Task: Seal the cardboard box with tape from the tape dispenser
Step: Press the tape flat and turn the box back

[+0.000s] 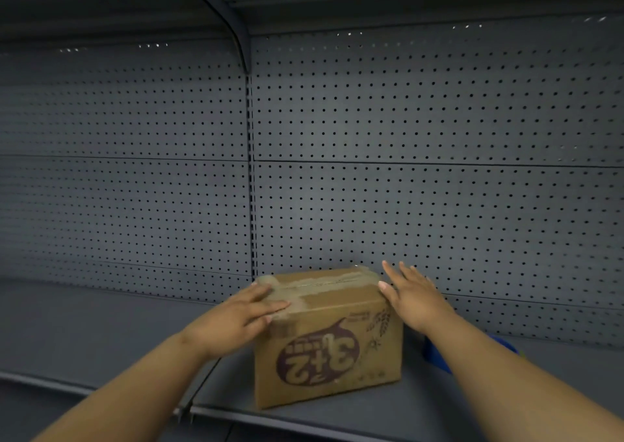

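A brown cardboard box [329, 347] with an upside-down purple "3+2" print stands on a grey shelf [101, 340]. Its top flaps are closed, and clear tape runs along the top seam and down the left end. My left hand [236, 318] lies flat on the box's top left corner, fingers stretched over the tape. My right hand [413, 294] is spread open at the top right corner, with its thumb at the box's edge. A blue object [435, 357], perhaps the tape dispenser, shows partly behind my right forearm.
A grey perforated back panel [405, 171] rises behind the box. A vertical slotted post [250, 205] divides two shelf bays. The shelf's front edge [270, 416] runs just below the box. Another shelf hangs overhead.
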The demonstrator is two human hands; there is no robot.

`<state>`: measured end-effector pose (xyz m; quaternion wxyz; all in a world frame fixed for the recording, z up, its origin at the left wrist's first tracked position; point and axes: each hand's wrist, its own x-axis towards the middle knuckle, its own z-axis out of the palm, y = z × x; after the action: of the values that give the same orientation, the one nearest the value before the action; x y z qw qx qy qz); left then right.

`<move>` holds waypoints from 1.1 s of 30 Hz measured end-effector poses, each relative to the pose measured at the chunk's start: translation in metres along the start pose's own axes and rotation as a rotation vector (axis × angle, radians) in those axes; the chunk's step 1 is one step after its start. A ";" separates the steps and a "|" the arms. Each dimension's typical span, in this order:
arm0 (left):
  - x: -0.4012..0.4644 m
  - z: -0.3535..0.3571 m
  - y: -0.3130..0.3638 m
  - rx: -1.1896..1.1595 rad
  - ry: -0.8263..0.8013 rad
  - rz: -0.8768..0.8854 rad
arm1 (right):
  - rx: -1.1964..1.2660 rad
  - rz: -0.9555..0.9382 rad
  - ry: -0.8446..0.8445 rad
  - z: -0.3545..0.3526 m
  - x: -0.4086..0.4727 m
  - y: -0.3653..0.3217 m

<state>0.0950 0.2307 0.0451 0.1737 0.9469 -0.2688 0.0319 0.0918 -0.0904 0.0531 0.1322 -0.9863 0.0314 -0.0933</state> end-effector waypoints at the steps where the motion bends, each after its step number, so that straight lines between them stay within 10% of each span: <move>1: 0.000 -0.002 -0.006 -0.080 0.007 -0.045 | 0.057 0.028 -0.023 0.003 0.000 -0.002; 7: 0.022 0.024 -0.012 -0.465 0.191 -0.135 | 0.235 0.003 0.008 0.018 -0.003 -0.019; 33: 0.076 0.062 0.008 -0.402 0.324 -0.067 | 0.250 0.112 0.041 0.013 0.004 0.012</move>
<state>0.1533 0.1653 0.0011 0.4004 0.8841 -0.2068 0.1234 0.0977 -0.0988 0.0379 0.2585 -0.9567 0.0772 -0.1089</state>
